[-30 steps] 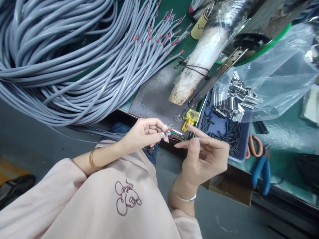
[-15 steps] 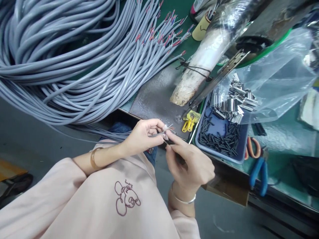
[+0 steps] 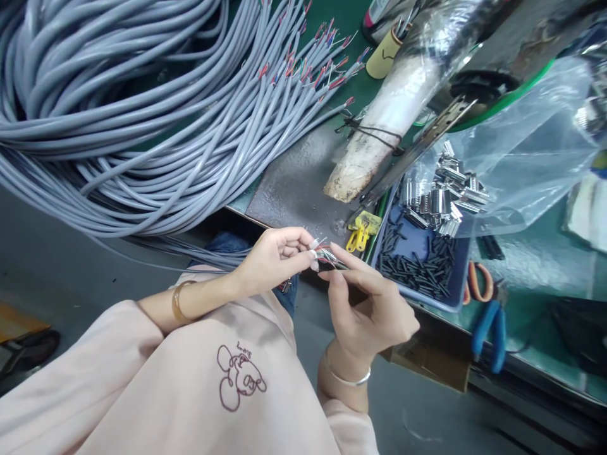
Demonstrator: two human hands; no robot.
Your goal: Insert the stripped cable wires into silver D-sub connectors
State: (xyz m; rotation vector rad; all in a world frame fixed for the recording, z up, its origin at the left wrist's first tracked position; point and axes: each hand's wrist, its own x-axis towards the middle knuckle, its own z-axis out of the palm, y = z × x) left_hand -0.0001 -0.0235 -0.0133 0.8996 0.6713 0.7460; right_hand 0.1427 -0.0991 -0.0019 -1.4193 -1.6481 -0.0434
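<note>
My left hand point(image 3: 275, 256) is closed in a pinch on the stripped end of a grey cable point(image 3: 227, 258), whose thin coloured wires point(image 3: 325, 254) fan out past the fingertips. My right hand point(image 3: 367, 309) meets it from the right, thumb and forefinger pinched on those wire ends, apparently with a small dark tube. Both hands hover just in front of the bench edge, over my lap.
A big coil of grey cables point(image 3: 118, 107) fills the left of the green bench point(image 3: 531, 259). A blue tray point(image 3: 417, 291) holds several black tubes, a clear bag point(image 3: 521, 158) holds metal connector shells. A yellow clip point(image 3: 359, 230), blue-handled pliers point(image 3: 490, 328) and a wrapped machine arm point(image 3: 379, 133) lie nearby.
My right hand, open with fingers spread a second ago, came left to the wire ends and closed on them. The left hand stayed in place with the cable.
</note>
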